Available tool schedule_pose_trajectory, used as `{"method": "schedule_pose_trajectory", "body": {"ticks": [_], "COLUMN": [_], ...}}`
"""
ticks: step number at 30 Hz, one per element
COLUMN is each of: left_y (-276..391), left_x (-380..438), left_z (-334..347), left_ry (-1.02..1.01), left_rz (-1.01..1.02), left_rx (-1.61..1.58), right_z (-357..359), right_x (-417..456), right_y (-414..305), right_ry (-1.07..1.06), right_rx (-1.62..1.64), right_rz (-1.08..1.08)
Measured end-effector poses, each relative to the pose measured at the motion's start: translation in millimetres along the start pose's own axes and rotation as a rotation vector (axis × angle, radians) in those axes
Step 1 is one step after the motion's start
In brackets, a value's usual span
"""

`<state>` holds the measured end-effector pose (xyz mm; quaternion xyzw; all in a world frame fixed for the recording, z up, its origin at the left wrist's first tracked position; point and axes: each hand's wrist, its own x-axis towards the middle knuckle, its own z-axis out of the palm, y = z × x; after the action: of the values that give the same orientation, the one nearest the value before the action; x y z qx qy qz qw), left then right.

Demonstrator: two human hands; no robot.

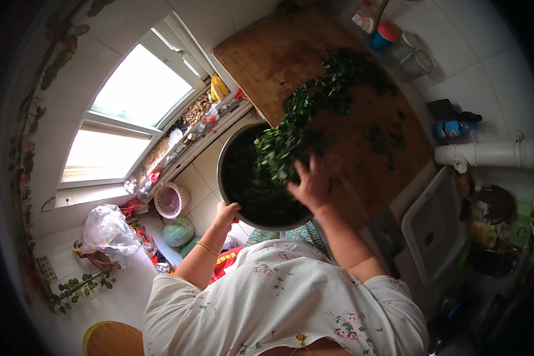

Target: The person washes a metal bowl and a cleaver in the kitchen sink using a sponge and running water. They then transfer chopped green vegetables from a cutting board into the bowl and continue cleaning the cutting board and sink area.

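A round metal basin [220, 180] is tilted at the near-left edge of a brown wooden board [267, 58]. My left hand [228, 212] grips its near-left rim, thumb on top. Inside the basin lie dark leafy greens [249, 173], partly in shadow. More leafy greens [305, 104] stretch in a band across the board and spill over the basin's right side. My right hand [312, 183], slightly blurred, has its fingers spread against the near side of these leaves. Its fingers do not appear closed around any of them.
Scattered leaves [385, 138] lie on the board's right part. Jars [416, 62] and a blue-labelled bottle [454, 129] stand along the wall. A white sink basin [431, 231] sits at right below a white pipe [485, 155]. A plastic basket [171, 200] and a melon [178, 231] are at left.
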<state>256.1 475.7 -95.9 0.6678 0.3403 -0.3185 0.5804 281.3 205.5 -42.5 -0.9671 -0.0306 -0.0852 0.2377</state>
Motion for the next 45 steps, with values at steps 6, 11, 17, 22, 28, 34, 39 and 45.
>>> {"method": "schedule_pose_trajectory", "body": {"ticks": [6, 11, 17, 22, 28, 34, 39, 45], "left_y": [-4, -21, -31, -19, -18, -13, -18, -18], "left_x": [-4, 1, 2, -8, -9, -11, -5, 2], "left_z": [1, -3, -2, 3, 3, 1, -3, -9], "left_ry": [-0.022, -0.041, -0.006, -0.022, -0.021, 0.024, 0.054, 0.034], "left_rz": [-0.021, 0.004, -0.003, -0.001, 0.002, -0.037, -0.010, -0.026], "left_rx": [-0.050, -0.137, -0.168, -0.218, -0.242, -0.190, -0.136, -0.087], "right_z": [29, -9, -68, -73, -37, -28, -27, 1], "right_x": [-42, -6, 130, 212, 275, 324, 294, 223], "right_y": [-52, -35, 92, 275, 311, 223, 166, 102], "right_ry": [-0.195, -0.221, 0.287, 0.507, 0.397, -0.229, -0.329, -0.208], "right_rx": [0.277, 0.387, 0.292, -0.098, 0.103, -0.210, -0.305, -0.277], "right_rz": [-0.228, -0.397, -0.229, 0.249, 0.253, 0.474, 0.393, 0.145]}}
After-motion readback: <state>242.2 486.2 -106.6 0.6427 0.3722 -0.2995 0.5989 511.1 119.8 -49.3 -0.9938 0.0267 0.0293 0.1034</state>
